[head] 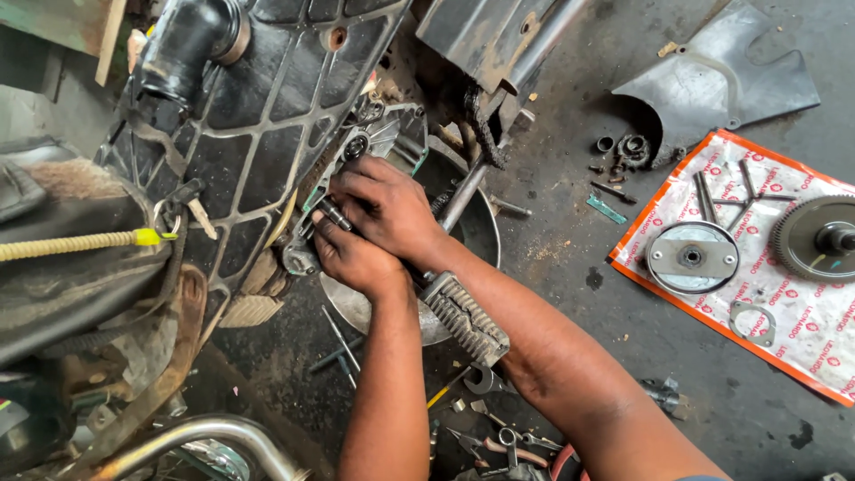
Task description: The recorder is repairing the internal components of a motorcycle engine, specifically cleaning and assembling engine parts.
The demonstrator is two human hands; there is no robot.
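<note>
Both hands work at the engine case [356, 151]: the left hand [352, 258] and right hand [387, 209] pinch a small shaft [335, 214] at the opening. Judged step: seating it; next needs straight alignment. The footpeg [465, 316] crowds the wrists. 2 discs [693, 256] lie on a sheet [784, 338].

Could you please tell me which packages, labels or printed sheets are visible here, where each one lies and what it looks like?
Printed sheet: flat on the floor at right, a rectangle, white with an orange border and repeated red print; a disc, a gear, rods and a gasket lie on it.
Small teal strip: on the floor left of the sheet, too small to tell whether it is a label.
No screens or signs show.
</note>
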